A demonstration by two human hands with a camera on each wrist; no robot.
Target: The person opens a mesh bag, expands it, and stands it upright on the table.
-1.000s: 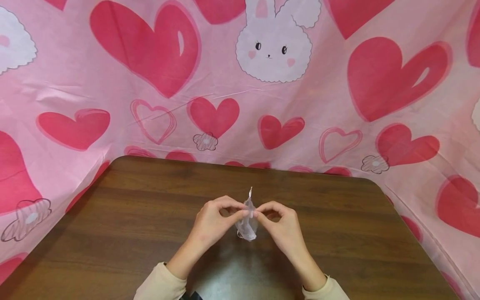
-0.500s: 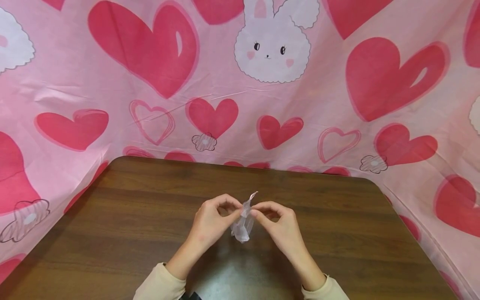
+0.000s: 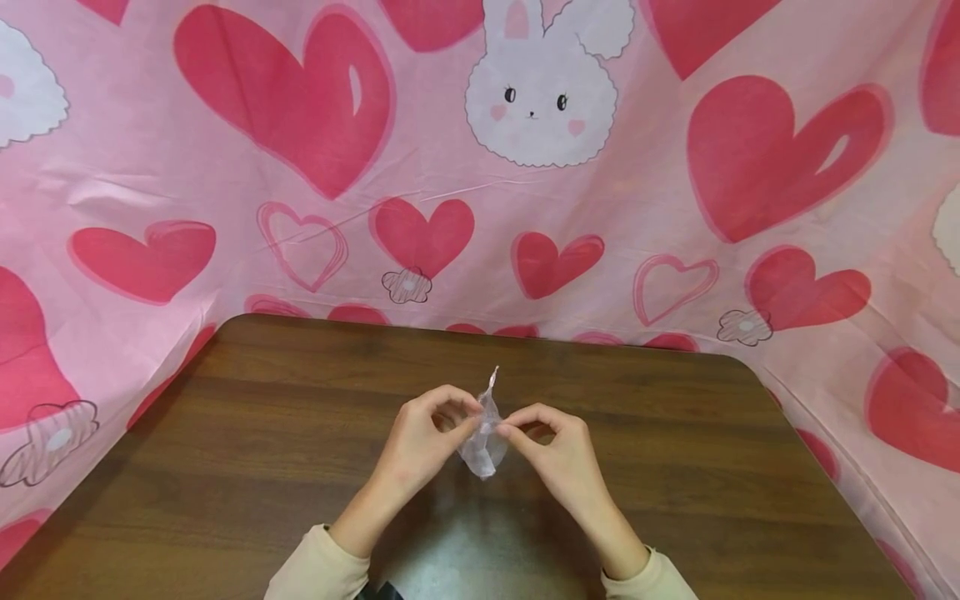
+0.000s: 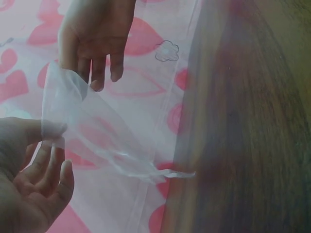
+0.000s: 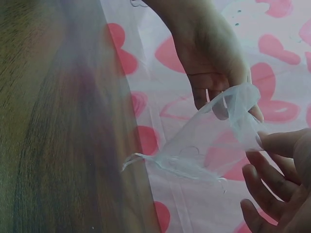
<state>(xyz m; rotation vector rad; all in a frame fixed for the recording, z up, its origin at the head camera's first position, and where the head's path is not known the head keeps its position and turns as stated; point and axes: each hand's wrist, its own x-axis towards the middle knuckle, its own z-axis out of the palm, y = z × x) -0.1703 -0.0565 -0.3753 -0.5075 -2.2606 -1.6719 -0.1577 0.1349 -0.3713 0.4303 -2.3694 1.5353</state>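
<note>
From the head view, my left hand (image 3: 422, 442) and right hand (image 3: 558, 454) meet over the middle of the counter (image 3: 225, 467), each pinching a small sheer pouch (image 3: 483, 442) between thumb and forefinger. The other fingers of both hands are curled loosely. The pouch hangs between the two pinches, held above the wood, its long axis running roughly 12 to 6 o'clock. A thin twisted tip sticks up toward 12, and the rounded body sags toward 6. A pink cloth (image 3: 150, 150) with hearts and a rabbit rises behind the counter from 9 through 12 to 3 o'clock.

In the left wrist view, my left hand (image 4: 29, 179) sits at 8 o'clock, thumb pressed on one edge of the pouch (image 4: 92, 136), the fingers (image 4: 51, 170) below only slightly bent. My right hand (image 4: 95, 39) comes in at 11 o'clock, fingertips at the pouch's other edge. The mouth is pulled wide between the hands, and the pouch narrows toward 4 o'clock, ending in a thin tail.

In the right wrist view, my right hand (image 5: 277, 184) is at 4 o'clock, a fingertip against the rim of the pouch (image 5: 204, 145), the rest of the fingers spread and gently bent. My left hand (image 5: 209, 58) reaches down from 12, pinching the far rim. Here the pouch tapers toward 8 o'clock, its tail just over the counter edge.
</note>
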